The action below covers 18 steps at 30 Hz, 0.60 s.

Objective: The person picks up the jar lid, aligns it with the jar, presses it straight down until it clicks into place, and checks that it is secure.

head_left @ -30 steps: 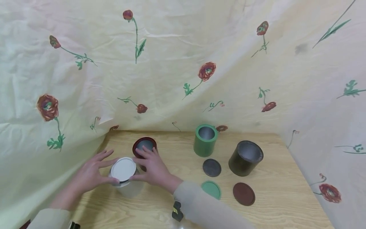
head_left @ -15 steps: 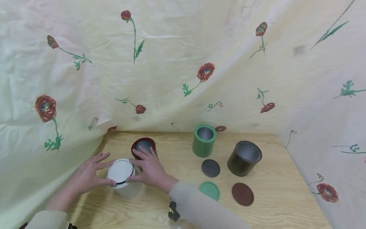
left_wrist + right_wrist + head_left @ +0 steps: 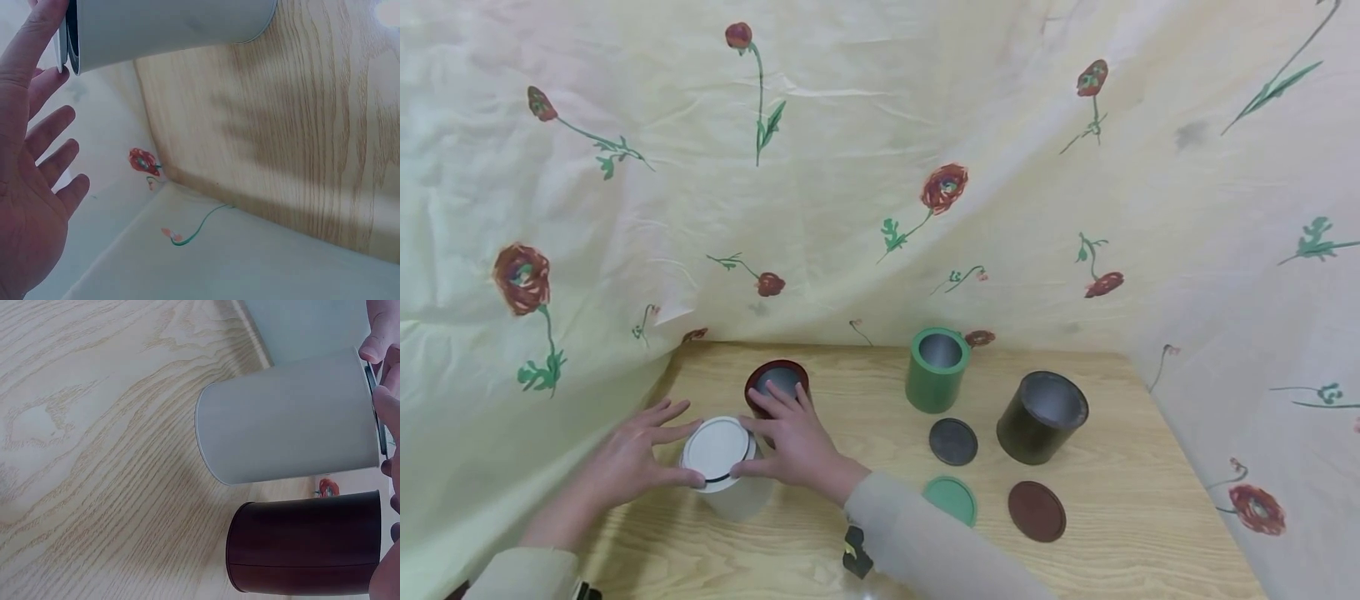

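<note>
Both hands are at a round white lid (image 3: 717,448) on the mouth of a white canister (image 3: 739,502) at the left of the table. My left hand (image 3: 638,454) pinches the lid's left edge between thumb and index finger, the other fingers spread away. On the opposite edge, my right hand (image 3: 797,442) grips with thumb and index finger. A dark seal line shows beneath the lid's near edge; the right wrist view has a thin dark gap (image 3: 373,394) between lid and canister. Behind stands a dark red canister (image 3: 781,379), partly covered by the right hand's fingers.
An uncovered green canister (image 3: 934,379) and an uncovered black canister (image 3: 1037,421) stand at the right. Flat before them lie a black lid (image 3: 953,442), a green lid (image 3: 951,498) and a dark red lid (image 3: 1037,511). Flowered cloth (image 3: 850,167) hangs behind the wooden table (image 3: 1120,500).
The white lid has shifted slightly left and down onto the canister's mouth, both hands moving with it. Over the last half second the hands stay almost still.
</note>
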Tool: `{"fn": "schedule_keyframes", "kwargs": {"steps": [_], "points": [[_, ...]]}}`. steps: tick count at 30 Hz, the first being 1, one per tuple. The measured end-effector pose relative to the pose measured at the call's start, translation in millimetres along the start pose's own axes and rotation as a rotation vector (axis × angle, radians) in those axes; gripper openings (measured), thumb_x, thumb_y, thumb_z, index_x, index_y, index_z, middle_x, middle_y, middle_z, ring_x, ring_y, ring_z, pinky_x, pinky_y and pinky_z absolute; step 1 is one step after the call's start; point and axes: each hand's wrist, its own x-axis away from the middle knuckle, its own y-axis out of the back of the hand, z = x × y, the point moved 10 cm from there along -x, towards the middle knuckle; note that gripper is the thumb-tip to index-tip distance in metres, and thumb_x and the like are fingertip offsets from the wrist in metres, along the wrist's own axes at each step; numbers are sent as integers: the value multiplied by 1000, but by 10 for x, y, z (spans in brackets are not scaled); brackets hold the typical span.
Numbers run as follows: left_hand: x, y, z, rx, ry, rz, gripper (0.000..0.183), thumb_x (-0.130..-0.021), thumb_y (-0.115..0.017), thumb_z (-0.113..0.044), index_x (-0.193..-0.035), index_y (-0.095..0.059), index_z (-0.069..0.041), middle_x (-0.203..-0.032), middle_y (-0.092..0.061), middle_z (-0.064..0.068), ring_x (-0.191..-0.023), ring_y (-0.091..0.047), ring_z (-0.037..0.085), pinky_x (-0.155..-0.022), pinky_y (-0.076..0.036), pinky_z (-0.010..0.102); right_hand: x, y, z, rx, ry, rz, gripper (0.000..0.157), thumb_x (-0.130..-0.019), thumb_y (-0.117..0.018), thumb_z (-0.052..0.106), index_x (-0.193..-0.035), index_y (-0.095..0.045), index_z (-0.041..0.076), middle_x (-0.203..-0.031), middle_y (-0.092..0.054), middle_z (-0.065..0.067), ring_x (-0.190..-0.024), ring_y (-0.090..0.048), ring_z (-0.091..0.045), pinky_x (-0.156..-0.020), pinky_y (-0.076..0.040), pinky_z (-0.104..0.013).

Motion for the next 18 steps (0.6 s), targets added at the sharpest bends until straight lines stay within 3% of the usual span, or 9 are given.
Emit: {"fn": "schedule_keyframes", "kwargs": {"steps": [10, 18], "points": [[6, -50, 40, -6, 27, 38, 90, -66, -93, -64, -136, -75, -10, -154, -57, 23, -145, -43, 58, -99, -44, 82, 11, -1, 2, 55, 25, 11, 65, -97, -69, 66, -150, -65, 29, -172, -37, 1, -163, -25, -26, -131, -18, -61], [8, -52, -1, -8, 3, 27, 91, -66, -92, -66, -136, -75, -10, -154, -56, 24, -144, -44, 57, -101, -44, 80, 10, -4, -1, 131, 52, -2, 65, -96, -67, 69, -149, -66, 32, -173, -35, 2, -163, -24, -25, -131, -17, -61]]}}
